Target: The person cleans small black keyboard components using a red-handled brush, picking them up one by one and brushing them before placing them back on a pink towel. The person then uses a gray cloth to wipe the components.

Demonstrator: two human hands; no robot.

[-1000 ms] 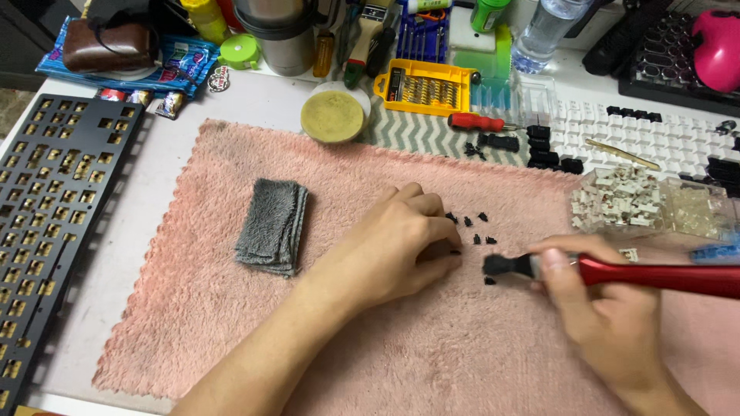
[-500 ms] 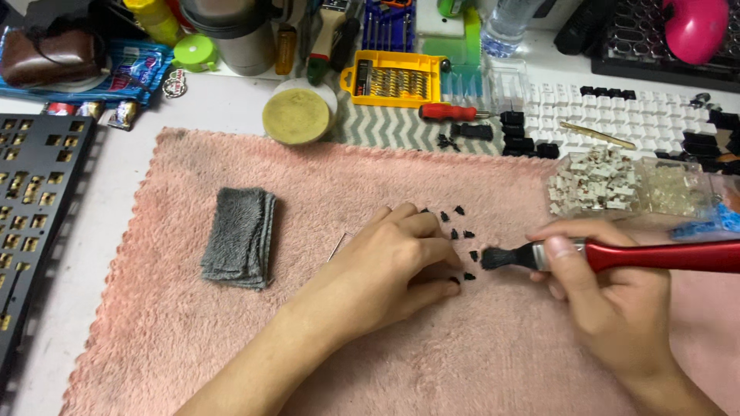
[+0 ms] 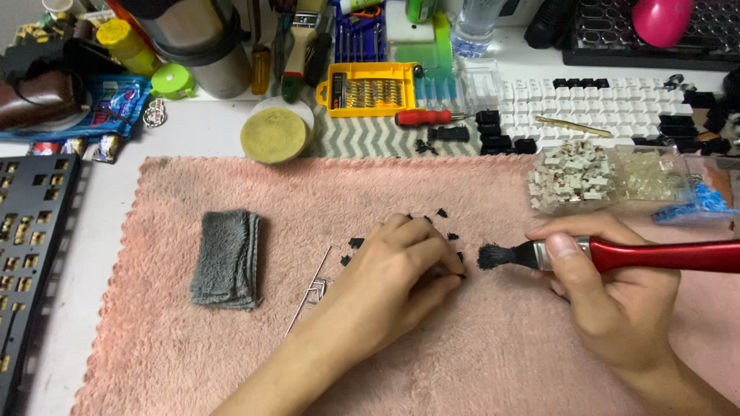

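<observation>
Little is being moved since before: a small black part point(image 3: 460, 274) is being pinched by the curled left hand point(image 3: 401, 266) on the pink towel point(image 3: 501, 362); the red-handled brush point(image 3: 586, 255) is being gripped by the closed right hand point(image 3: 609, 296). Other black parts point(image 3: 443, 213) are lying scattered just beyond the left hand, seemingly awaiting brushing.

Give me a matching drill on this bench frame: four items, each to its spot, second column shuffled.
Things:
1. red-handled black-bristle brush
2. folded grey cloth
3. yellow plastic bit case
4. small black plastic parts

Places:
A. behind the pink fluffy mat
B. in the right hand
C. on the mat's left part
D. around the left hand, at its fingers

Pairs: 1-B, 2-C, 3-A, 4-D
</observation>
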